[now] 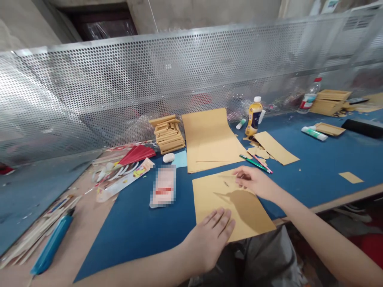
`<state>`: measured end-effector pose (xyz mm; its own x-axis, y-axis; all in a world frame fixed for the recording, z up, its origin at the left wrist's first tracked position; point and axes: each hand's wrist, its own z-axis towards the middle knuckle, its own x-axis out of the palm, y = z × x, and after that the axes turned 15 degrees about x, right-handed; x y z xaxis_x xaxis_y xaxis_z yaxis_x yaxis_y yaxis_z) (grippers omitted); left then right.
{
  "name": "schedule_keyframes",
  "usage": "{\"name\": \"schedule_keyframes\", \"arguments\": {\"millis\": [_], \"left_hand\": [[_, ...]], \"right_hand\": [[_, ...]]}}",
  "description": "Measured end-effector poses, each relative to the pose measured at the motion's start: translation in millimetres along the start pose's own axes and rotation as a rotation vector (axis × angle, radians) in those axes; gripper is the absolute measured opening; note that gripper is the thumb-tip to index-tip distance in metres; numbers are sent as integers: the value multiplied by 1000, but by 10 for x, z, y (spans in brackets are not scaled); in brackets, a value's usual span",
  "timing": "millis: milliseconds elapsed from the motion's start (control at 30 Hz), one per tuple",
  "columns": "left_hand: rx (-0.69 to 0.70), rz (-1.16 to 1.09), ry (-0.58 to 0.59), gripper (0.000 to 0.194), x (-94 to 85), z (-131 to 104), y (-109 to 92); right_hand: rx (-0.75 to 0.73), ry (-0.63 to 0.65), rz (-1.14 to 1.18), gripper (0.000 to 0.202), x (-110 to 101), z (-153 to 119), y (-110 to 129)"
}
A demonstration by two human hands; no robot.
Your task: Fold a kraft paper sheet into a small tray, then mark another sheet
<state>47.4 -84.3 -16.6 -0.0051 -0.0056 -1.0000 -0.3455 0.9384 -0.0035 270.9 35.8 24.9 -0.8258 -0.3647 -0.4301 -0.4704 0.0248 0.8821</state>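
A sheet of brown kraft paper (pixel 209 199) lies at the front edge of the blue work surface, with a small dark mark on it. My left hand (pixel 214 235) rests flat on the sheet's near left part, fingers stretched out and holding nothing. Above the far right part of the same sheet, my right hand (pixel 251 181) pinches a thin, pale, stick-like piece (pixel 226 176) pointing left. Its exact kind is hard to make out against the paper. The hand and the piece cast a shadow on the sheet.
Behind lie larger kraft sheets (pixel 206 135), stacked folded kraft pieces (pixel 169 135), pens (pixel 255 162) and a yellow bottle (pixel 253 115). A blurred-out phone-like object (pixel 164 185) is left of the sheet. A blue utility knife (pixel 54 243) lies far left. Perforated metal (pixel 167 79) bounds the back.
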Motion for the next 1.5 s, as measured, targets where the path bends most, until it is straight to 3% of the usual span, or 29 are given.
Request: {"name": "schedule_keyframes", "arguments": {"millis": [167, 300, 367, 467, 567, 667, 833, 1133, 1300, 1400, 1500], "left_hand": [[-6, -28, -43, 50, 28, 359, -100], [-68, -80, -87, 57, -24, 502, -159], [-60, -128, -92, 69, -73, 482, -143], [-92, -167, -103, 74, -131, 409, -33], [-205, -155, -129, 71, -128, 364, 151], [-277, -127, -164, 67, -83, 355, 319], [-273, -172, -149, 76, -34, 340, 442], [-297, -190, -146, 73, -14, 284, 593], [-293, -205, -147, 72, -1, 229, 675], [-286, -214, -139, 72, -3, 215, 712], [-276, -211, -131, 71, -8, 225, 733]], "right_hand": [[-53, 79, -226, 15, 281, 216, 130], [-72, 57, -337, 13, 302, 312, 107], [-85, 9, -394, 16, 173, 316, 98], [-63, -161, -480, 18, -173, 366, 60], [66, -401, -571, 18, -534, 514, -82], [197, -513, -640, 17, -734, 667, -310], [251, -498, -706, 12, -789, 791, -555], [294, -345, -762, 17, -925, 861, -468], [272, -267, -702, 7, -885, 719, -228], [269, -291, -441, 20, -824, 596, 17], [139, -259, -30, 28, -714, 533, 254]]}}
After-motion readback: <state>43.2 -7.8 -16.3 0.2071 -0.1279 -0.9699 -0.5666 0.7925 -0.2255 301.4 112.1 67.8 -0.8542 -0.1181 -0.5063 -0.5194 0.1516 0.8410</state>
